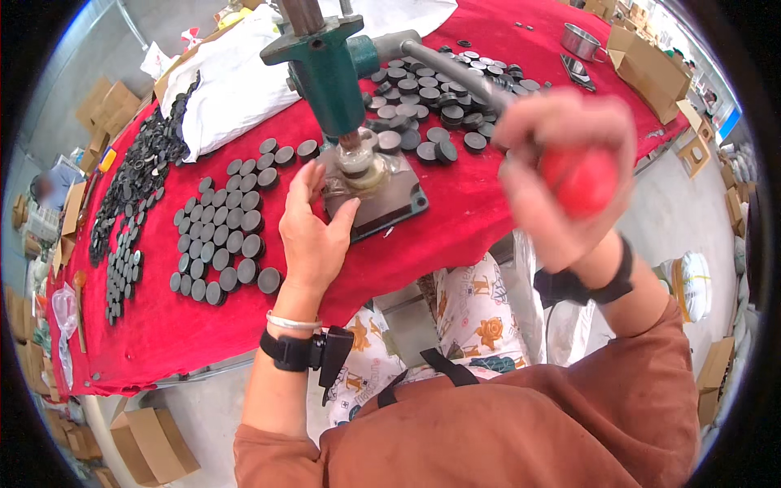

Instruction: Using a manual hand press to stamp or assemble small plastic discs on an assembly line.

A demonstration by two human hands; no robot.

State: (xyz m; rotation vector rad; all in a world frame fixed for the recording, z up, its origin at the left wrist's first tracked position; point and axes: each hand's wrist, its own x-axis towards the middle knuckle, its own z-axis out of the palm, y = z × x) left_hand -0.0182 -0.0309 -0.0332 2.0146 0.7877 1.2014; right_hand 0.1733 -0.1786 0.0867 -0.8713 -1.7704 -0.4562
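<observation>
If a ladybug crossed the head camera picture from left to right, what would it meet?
Clear plastic bag → larger spread of grey discs → left hand → press's base plate → right hand gripping a red knob → round white bundle.

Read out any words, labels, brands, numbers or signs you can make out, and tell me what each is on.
Patterned trousers: printed lettering among the pictures; I won't copy it out.
Green press: no lettering I can make out.
Black discs: none legible.
Cardboard box at upper right: any marking is too small or blurred to read.
</observation>
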